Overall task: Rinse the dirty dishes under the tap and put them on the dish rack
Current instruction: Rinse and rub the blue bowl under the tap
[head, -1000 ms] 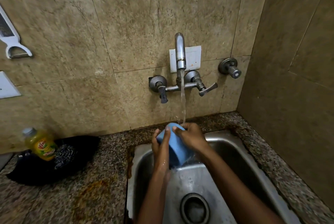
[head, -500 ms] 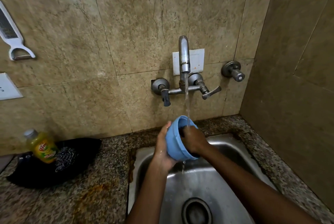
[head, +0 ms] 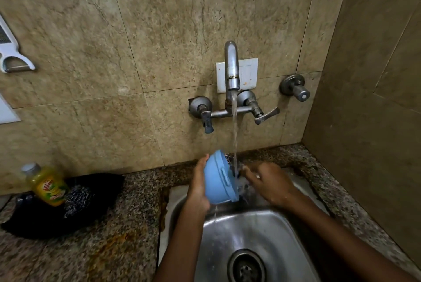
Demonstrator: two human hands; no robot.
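Note:
A light blue plastic bowl (head: pixel 219 179) is tipped on its side over the steel sink (head: pixel 268 231), its mouth facing right. My left hand (head: pixel 198 185) cups its outer wall from the left. My right hand (head: pixel 267 182) is at the bowl's mouth, fingers reaching toward the inside under the running stream from the wall tap (head: pixel 232 67). Water drips off the bowl's lower edge into the basin. The inside of the bowl is hidden.
A yellow dish-soap bottle (head: pixel 49 185) and a dark cloth with a scrubber (head: pixel 75 202) lie on the granite counter (head: pixel 91 254) at left. The drain (head: pixel 247 267) is near the bottom edge. A white peeler (head: pixel 12 58) hangs on the left wall. A tiled wall closes the right side.
The bowl has turned from mouth-up to lying on its side with its mouth to the right. My right hand has come out of the bowl and now sits at its rim.

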